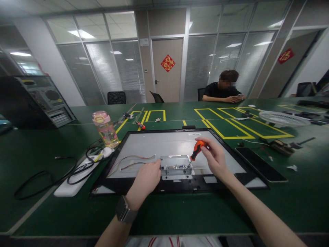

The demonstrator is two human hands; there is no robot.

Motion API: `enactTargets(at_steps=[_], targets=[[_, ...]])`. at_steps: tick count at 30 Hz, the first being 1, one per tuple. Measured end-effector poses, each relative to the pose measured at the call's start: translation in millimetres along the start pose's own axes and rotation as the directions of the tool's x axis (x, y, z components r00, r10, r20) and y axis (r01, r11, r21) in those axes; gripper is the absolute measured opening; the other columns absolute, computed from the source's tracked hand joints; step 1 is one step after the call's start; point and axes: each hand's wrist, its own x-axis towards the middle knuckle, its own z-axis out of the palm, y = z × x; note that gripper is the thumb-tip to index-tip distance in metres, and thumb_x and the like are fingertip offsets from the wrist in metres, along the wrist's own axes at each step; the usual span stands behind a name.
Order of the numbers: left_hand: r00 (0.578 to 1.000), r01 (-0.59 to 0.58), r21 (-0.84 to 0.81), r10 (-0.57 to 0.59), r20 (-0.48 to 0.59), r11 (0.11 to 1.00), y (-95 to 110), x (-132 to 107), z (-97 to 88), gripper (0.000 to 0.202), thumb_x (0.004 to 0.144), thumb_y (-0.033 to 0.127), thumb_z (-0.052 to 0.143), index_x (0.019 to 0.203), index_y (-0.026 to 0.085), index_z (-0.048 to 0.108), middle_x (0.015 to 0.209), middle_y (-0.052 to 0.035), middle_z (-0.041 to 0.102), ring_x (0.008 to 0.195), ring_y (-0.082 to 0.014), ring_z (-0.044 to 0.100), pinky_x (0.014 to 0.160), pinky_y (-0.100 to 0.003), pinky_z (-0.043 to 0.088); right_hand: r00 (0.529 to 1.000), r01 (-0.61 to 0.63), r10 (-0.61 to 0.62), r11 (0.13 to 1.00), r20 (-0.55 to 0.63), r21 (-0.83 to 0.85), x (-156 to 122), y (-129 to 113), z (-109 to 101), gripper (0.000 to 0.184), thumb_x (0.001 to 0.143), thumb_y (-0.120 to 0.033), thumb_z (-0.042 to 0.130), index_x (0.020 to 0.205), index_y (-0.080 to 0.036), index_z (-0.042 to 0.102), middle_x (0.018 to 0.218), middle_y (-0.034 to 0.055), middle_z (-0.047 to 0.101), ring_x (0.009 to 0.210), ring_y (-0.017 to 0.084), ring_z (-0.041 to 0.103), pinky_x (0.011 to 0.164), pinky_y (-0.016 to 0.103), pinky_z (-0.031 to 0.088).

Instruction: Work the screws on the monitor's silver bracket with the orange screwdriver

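A flat display panel (167, 142) with a black frame lies face down or open-backed on the green table. Near its front edge sits a metal bracket (177, 175) with connector ports. My right hand (216, 156) grips an orange and black screwdriver (197, 150), its shaft slanting down to the bracket's right part. My left hand (147, 175) rests at the bracket's left side, fingers pressed together against its edge; whether it pinches anything there is hidden. Thin wires (136, 158) run across the panel left of the bracket.
On the left are a white power strip (77, 181), black cables (51, 181), a pink-lidded bottle (106, 130) and a computer tower (38, 101). A black phone (260, 164) and a racket (284, 118) lie at right. Another screwdriver (141, 126) lies behind the panel. A person (223, 89) sits across the table.
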Motion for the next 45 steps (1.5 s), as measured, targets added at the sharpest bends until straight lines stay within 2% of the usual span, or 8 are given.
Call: enactTargets(at_steps=[7,15,20,22,30,33,38,45], targets=[[1.000,-0.005,0.003,0.005,-0.002,1.000,0.3,-0.5,-0.5,0.024,0.092,0.016,0.035,0.102,0.017,0.057,0.088,-0.0105,0.071,0.084,-0.0282,0.070,0.072,-0.038,0.052,0.994,-0.081,0.079,0.996,-0.069,-0.027,0.4,3.4,2.6,0.012,0.082,-0.023,0.063,0.093,-0.022,0.059,0.067,-0.0032,0.052,0.056,0.013,0.046,0.053,0.026,0.038],[1.000,0.003,0.003,-0.003,0.007,1.000,0.6,-0.8,-2.3,0.024,0.093,0.015,0.035,0.105,0.017,0.056,0.090,-0.0105,0.071,0.085,-0.0267,0.070,0.072,-0.036,0.052,0.981,-0.155,0.162,0.985,-0.110,0.069,-2.1,5.6,7.6,0.026,0.076,-0.027,0.073,0.081,-0.023,0.048,0.068,-0.0044,0.052,0.056,0.012,0.046,0.052,0.025,0.039],[1.000,0.003,0.001,-0.003,0.001,1.000,1.0,-1.1,-1.8,0.024,0.093,0.016,0.037,0.105,0.017,0.057,0.090,-0.0099,0.071,0.085,-0.0252,0.070,0.072,-0.034,0.052,0.993,-0.108,0.109,0.994,-0.053,0.037,-2.0,4.7,6.8,0.007,0.088,-0.027,0.057,0.092,-0.022,0.055,0.072,-0.0016,0.054,0.060,0.014,0.049,0.055,0.027,0.042],[1.000,0.001,0.003,-0.002,0.002,1.000,1.0,-1.2,-1.6,0.024,0.093,0.015,0.036,0.105,0.017,0.057,0.089,-0.0098,0.070,0.085,-0.0252,0.070,0.072,-0.034,0.052,0.997,-0.061,0.061,0.998,-0.046,-0.004,-1.1,3.4,5.9,0.011,0.090,-0.026,0.053,0.100,-0.022,0.056,0.072,-0.0012,0.054,0.059,0.014,0.049,0.056,0.028,0.043],[1.000,0.007,-0.008,-0.007,0.008,1.000,0.5,-0.9,-1.9,0.025,0.093,0.014,0.035,0.105,0.017,0.057,0.090,-0.0104,0.070,0.086,-0.0265,0.069,0.074,-0.036,0.052,0.996,-0.018,0.010,0.996,-0.093,-0.084,-0.3,3.1,5.0,0.012,0.083,-0.027,0.066,0.092,-0.023,0.058,0.068,-0.0024,0.058,0.055,0.014,0.050,0.053,0.027,0.043],[1.000,0.001,-0.007,-0.001,0.004,1.000,0.1,-0.6,-0.5,0.024,0.093,0.015,0.036,0.105,0.016,0.057,0.090,-0.0108,0.070,0.086,-0.0266,0.069,0.074,-0.036,0.052,0.996,-0.024,0.015,0.995,-0.086,-0.095,-0.9,3.0,5.8,0.007,0.086,-0.025,0.061,0.092,-0.022,0.059,0.069,-0.0016,0.058,0.057,0.014,0.051,0.053,0.026,0.043],[1.000,-0.003,-0.002,0.003,-0.009,1.000,-0.1,-0.7,1.1,0.023,0.093,0.015,0.036,0.104,0.016,0.057,0.089,-0.0105,0.070,0.085,-0.0266,0.069,0.073,-0.036,0.052,0.996,0.030,-0.038,0.994,-0.075,-0.107,-1.0,1.7,7.3,0.015,0.091,-0.023,0.051,0.104,-0.021,0.058,0.074,0.0002,0.058,0.060,0.015,0.052,0.057,0.028,0.044],[1.000,0.003,-0.005,-0.003,0.015,1.000,1.0,-1.4,-2.2,0.023,0.094,0.015,0.036,0.105,0.016,0.056,0.091,-0.0107,0.070,0.087,-0.0248,0.069,0.076,-0.035,0.051,0.995,0.013,-0.030,0.986,-0.097,-0.165,0.0,1.4,5.3,0.009,0.087,-0.026,0.059,0.095,-0.022,0.060,0.071,-0.0006,0.059,0.057,0.014,0.049,0.055,0.028,0.042]])
